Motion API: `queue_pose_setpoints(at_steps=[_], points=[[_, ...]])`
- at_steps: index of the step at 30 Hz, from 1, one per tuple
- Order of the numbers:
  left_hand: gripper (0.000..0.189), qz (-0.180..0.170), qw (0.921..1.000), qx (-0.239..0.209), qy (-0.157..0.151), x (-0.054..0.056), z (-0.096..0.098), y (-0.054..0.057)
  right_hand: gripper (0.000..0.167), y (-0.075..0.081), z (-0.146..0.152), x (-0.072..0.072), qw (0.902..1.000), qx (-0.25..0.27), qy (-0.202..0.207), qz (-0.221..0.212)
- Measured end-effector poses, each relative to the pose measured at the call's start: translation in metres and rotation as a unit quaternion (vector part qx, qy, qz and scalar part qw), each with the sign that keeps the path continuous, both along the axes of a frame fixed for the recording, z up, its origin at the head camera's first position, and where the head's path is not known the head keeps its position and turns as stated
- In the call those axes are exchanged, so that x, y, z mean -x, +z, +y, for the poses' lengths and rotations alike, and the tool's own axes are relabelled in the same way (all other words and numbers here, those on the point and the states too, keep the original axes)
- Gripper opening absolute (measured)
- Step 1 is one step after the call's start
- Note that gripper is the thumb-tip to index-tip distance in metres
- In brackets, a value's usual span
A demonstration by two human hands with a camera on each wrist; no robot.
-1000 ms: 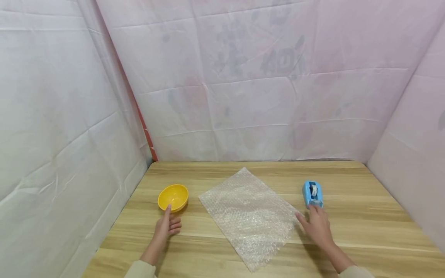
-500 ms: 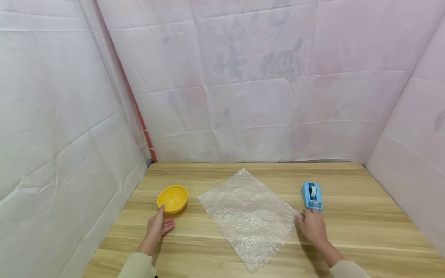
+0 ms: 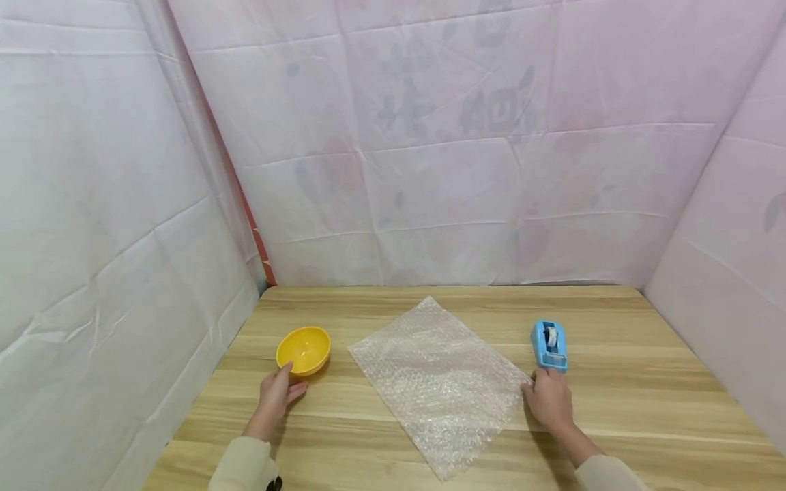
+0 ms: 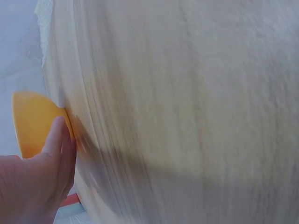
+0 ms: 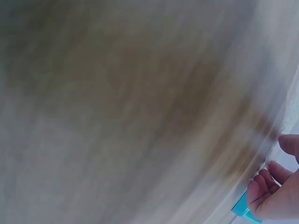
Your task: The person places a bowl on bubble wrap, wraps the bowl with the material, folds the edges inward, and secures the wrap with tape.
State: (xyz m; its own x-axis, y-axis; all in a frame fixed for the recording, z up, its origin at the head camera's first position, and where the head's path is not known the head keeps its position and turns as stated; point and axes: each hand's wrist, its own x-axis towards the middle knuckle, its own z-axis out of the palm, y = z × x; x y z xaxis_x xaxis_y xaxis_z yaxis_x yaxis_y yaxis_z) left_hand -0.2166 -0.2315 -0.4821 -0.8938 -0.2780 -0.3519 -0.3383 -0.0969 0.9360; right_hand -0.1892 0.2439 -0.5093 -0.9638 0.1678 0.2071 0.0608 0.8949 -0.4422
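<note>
A yellow bowl (image 3: 303, 348) stands upright at the left of the table. My left hand (image 3: 273, 397) is at its near side, thumb by the rim and fingers low; in the left wrist view the straight fingers (image 4: 60, 144) lie along the bowl's outer wall. On the right, a blue tape dispenser (image 3: 548, 346) with a small roll of tape lies just beyond my right hand (image 3: 550, 399). That hand's loosely bent fingertips reach the dispenser's near end, and its thumb is beside the right corner of a bubble wrap sheet (image 3: 439, 389).
The bubble wrap lies flat and turned cornerwise across the middle of the wooden table (image 3: 368, 447). White sheets hang behind and on both sides, including the back sheet (image 3: 430, 204). A red strip (image 3: 263, 252) shows at the back left corner.
My left hand has shifted slightly left, and its thumb has gone from over the bowl to its near rim. My right hand has drawn back a little. Bowl, wrap and dispenser look unmoved.
</note>
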Motion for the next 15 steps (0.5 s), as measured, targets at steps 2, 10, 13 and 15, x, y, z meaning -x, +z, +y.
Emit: queue_pose_setpoints(at_steps=[2,10,13,15], points=[[0.062,0.002,1.0,-0.006,0.001,0.0,0.001,0.001,0.021,0.0,-0.001,0.001,1.0,-0.001,0.001,-0.004],[0.058,0.006,0.9994,-0.033,0.006,0.005,0.003,0.002,0.012,0.005,-0.004,0.009,0.9985,-0.006,0.007,-0.054],[0.057,0.008,0.9984,-0.055,0.011,0.006,0.003,0.003,0.01,0.007,-0.002,0.012,0.9978,-0.007,0.012,-0.065],[0.057,0.009,0.9977,-0.067,0.009,0.006,0.003,0.004,0.011,0.009,0.0,0.013,0.9972,0.0,0.015,-0.073]])
